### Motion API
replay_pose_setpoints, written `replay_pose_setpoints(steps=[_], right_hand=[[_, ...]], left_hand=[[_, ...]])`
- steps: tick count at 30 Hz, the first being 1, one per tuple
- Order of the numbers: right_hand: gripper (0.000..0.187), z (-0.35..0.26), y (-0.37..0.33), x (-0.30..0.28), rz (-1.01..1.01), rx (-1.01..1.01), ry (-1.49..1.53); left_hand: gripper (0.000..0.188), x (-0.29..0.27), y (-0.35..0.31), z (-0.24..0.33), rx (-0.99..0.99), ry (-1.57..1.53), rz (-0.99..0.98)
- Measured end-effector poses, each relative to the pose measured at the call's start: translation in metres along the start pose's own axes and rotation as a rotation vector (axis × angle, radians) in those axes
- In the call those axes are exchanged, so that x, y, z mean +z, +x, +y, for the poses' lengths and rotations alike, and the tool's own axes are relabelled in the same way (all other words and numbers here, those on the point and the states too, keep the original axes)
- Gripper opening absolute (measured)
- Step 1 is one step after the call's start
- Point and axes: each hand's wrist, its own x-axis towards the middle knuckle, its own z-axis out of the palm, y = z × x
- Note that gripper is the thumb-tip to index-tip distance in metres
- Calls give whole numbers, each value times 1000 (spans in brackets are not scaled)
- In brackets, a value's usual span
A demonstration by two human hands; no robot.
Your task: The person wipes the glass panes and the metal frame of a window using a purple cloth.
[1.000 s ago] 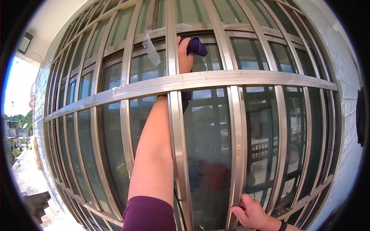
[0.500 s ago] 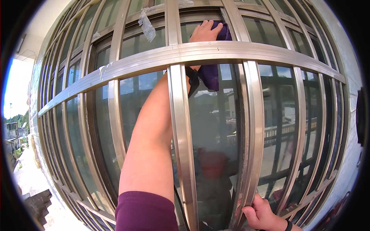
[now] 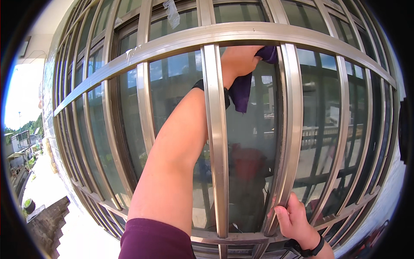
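Observation:
My left arm reaches between the upright bars of a metal window grille (image 3: pixel 215 142). Behind the bars, my left hand (image 3: pixel 242 61) is closed on a dark purple cloth (image 3: pixel 241 93) and presses it against the window glass (image 3: pixel 254 125), close to a dark frame edge. A loose corner of the cloth hangs down below the wrist. The horizontal rail hides part of the fingers. Lower right, my right hand (image 3: pixel 295 218) is wrapped round an upright grille bar (image 3: pixel 291 129), with the thumb on its near side.
A wide horizontal rail (image 3: pixel 181 41) crosses the grille above my left hand. Torn clear plastic (image 3: pixel 171 15) dangles from the upper part. The glass mirrors a reddish shape, a railing and sky. Stone steps (image 3: pixel 47 226) and a potted plant (image 3: pixel 29 205) are outside at the lower left.
My left hand has slid the cloth down the glass and slightly right, from above the rail to just below it. The view has tilted downward. My right hand keeps its hold on the bar.

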Motion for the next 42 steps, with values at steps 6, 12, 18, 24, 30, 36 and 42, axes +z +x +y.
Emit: replay_pose_setpoints(steps=[6, 12, 18, 24, 30, 36, 42], right_hand=[[20, -1, -4, 7, 44, -28, 17], [21, 6, -10, 8, 106, 1, 20], [25, 7, -12, 11, 134, 20, 7], [24, 0, -11, 8, 117, 51, -27], [21, 1, -14, 7, 67, 90, -10], [19, 0, -17, 3, 4, 80, -5], [17, -19, -17, -7, -27, 80, -124]], left_hand=[[59, -5, -64, 39, 218, -25, 16], [61, -3, -135, 88, 215, -162, -241], [51, 2, -181, 107, 349, -269, -412], [56, 2, -160, 90, 307, -150, -315], [64, -10, -74, 22, 81, 64, 255], [46, -22, -11, -31, 97, 28, 437], [48, -22, 51, -50, 55, 87, 379]])
